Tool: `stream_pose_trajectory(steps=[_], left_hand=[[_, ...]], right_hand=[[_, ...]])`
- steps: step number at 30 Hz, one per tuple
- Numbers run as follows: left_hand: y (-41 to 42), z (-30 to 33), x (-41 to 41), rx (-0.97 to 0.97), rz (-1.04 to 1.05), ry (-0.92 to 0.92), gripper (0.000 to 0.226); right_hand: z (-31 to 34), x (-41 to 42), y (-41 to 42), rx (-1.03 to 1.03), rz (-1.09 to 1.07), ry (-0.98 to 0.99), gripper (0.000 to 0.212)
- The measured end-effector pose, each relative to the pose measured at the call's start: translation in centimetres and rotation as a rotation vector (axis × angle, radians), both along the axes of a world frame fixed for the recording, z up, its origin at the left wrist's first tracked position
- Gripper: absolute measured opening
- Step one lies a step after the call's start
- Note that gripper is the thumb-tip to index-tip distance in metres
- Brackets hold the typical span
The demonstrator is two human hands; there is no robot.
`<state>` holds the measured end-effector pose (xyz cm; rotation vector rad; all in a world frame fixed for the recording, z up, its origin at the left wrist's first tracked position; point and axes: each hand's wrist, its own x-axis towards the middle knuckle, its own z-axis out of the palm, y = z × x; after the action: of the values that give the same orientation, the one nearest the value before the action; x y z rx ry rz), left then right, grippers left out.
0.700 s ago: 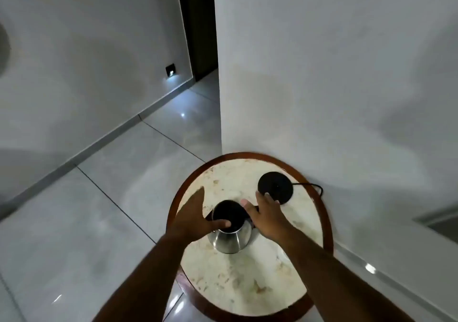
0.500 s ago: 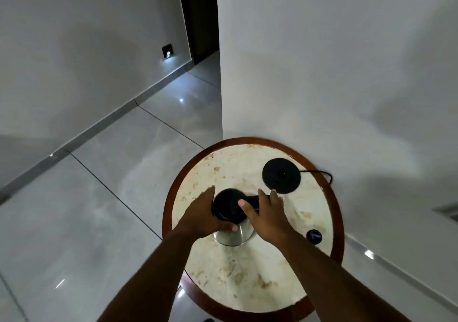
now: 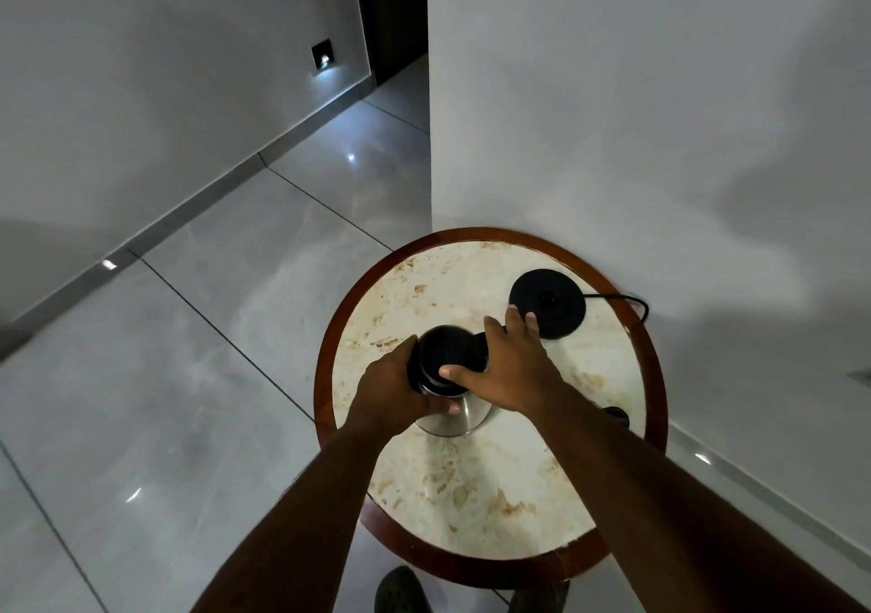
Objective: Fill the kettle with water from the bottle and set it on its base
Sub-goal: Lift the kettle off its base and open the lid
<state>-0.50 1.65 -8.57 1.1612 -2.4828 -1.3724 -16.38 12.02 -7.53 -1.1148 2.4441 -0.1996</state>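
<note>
A steel kettle (image 3: 450, 417) with a black lid (image 3: 447, 360) stands on a round stone-topped bench (image 3: 471, 485), left of centre and close to the bench's left wooden rim (image 3: 323, 376). The left hand (image 3: 393, 393) wraps the kettle's left side, fingers curled against the steel wall, thumb tip showing under the lid. The right hand (image 3: 506, 372) lies over the lid's right part, thumb pressed on the lid top, fingers stretched back toward the black round base (image 3: 549, 302); whether they grip the handle is hidden. The base sits at the far right of the bench, near the wall (image 3: 636, 117), its cord (image 3: 622, 301) running off the rim. Bare stone lies between kettle and base and across the whole near half of the bench. A small dark object (image 3: 615, 413) peeks out beside the right forearm near the right rim. Open tiled floor (image 3: 188, 376) spreads to the left.
</note>
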Motion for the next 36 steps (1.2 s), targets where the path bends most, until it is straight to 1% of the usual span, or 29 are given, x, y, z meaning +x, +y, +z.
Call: stream_pose_trajectory(steps=[3,5,8,10,14,18,20,22,25,27,29,31,32,34,36], left_hand=[[-0.2,-0.2,0.1,-0.007,0.027,0.002,0.096],[-0.1,-0.3,0.0,-0.007,0.032,-0.001,0.097],[0.3,-0.4,-0.1,-0.001,0.052,-0.002,0.096],[0.6,-0.4,-0.1,-0.010,0.057,0.006,0.095],[0.7,-0.4,-0.1,-0.017,0.055,0.011,0.093],[0.7,-0.7,-0.1,-0.026,0.051,0.013,0.095],[0.9,-0.9,-0.2,-0.024,0.056,0.015,0.096],[0.9,-0.9,-0.2,-0.014,0.066,0.015,0.096],[0.8,-0.9,-0.1,-0.013,0.063,0.013,0.094],[0.8,-0.8,0.0,-0.020,0.056,0.020,0.093],[1.0,-0.5,0.1,-0.025,0.056,0.030,0.091],[1.1,-0.6,0.0,-0.024,0.060,0.038,0.091],[1.2,-0.7,0.0,-0.021,0.064,0.042,0.091],[1.4,-0.8,0.0,-0.016,0.080,0.041,0.089],[1.7,-0.6,-0.2,-0.032,0.089,0.028,0.088]], right_hand=[[0.5,0.0,-0.4,-0.001,0.028,0.058,0.097],[1.0,-0.4,-0.5,-0.010,0.039,0.021,0.087],[1.8,-0.9,-0.4,-0.025,0.040,-0.038,0.078],[1.9,-0.5,-0.5,-0.010,0.071,0.012,0.077],[1.6,0.4,-1.3,0.068,0.123,0.123,0.080],[2.0,0.0,-1.4,0.053,0.161,0.152,0.069],[2.2,-0.3,-1.4,0.037,0.186,0.128,0.064],[2.6,-0.7,-1.2,-0.033,0.170,0.039,0.053],[3.6,-3.5,-0.5,-0.126,0.052,-0.238,0.042],[4.3,-5.9,0.4,-0.142,0.026,-0.405,0.040],[4.4,-7.3,1.3,-0.143,0.002,-0.532,0.040],[3.9,-7.5,1.8,-0.190,-0.037,-0.663,0.029],[3.7,-7.5,1.9,-0.222,-0.053,-0.714,0.024],[3.3,-7.6,2.0,-0.270,-0.091,-0.780,0.022],[3.2,-7.8,1.9,-0.282,-0.102,-0.789,0.022]])
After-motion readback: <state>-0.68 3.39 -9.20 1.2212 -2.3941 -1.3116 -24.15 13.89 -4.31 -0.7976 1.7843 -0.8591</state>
